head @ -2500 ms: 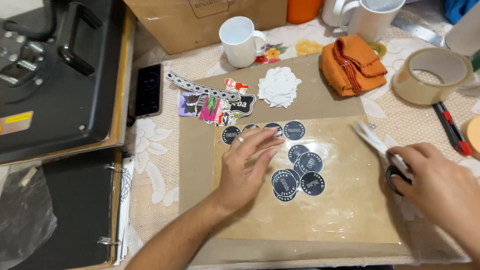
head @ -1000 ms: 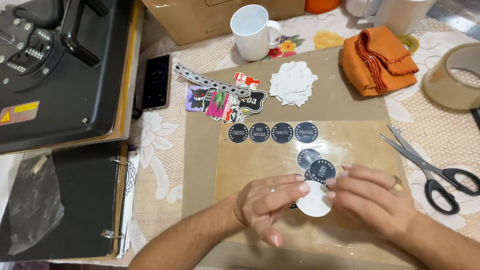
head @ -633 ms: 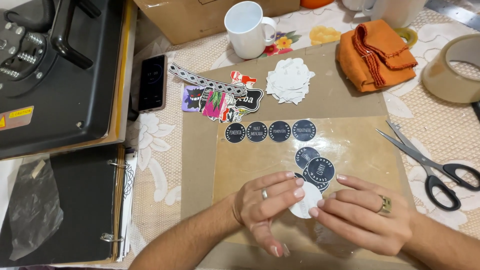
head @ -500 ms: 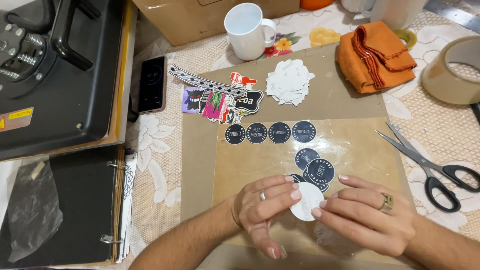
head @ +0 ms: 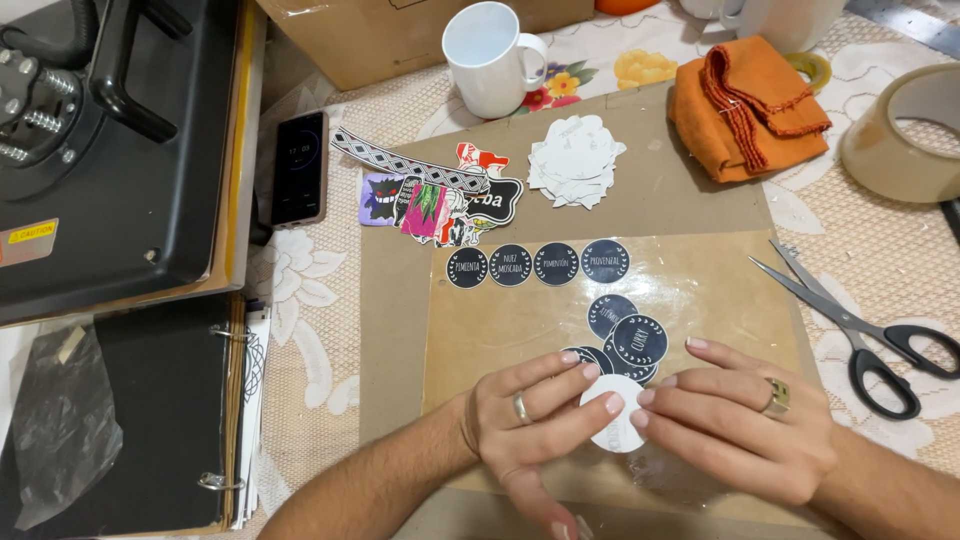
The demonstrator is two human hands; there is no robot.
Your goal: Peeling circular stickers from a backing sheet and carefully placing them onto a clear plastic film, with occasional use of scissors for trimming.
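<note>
My left hand (head: 525,420) and my right hand (head: 735,420) meet over a round sticker (head: 612,425) turned white side up, fingertips of both pinching its edges. It lies on a clear glossy sheet (head: 690,290) over a brown cardboard mat (head: 395,330). Just above my fingers is a small cluster of round black stickers (head: 630,335), and a row of several more black round stickers (head: 540,264) lies further up the sheet.
Black-handled scissors (head: 870,335) lie to the right. A heap of white cut-outs (head: 575,160), colourful stickers (head: 440,200), a phone (head: 300,165), a white mug (head: 490,55), an orange cloth (head: 750,105), a tape roll (head: 905,135) and a black heat press (head: 110,130) surround the mat.
My right hand put down the scissors and came to the sheet. Both hands picked one round sticker from the cluster and now hold it white side up.
</note>
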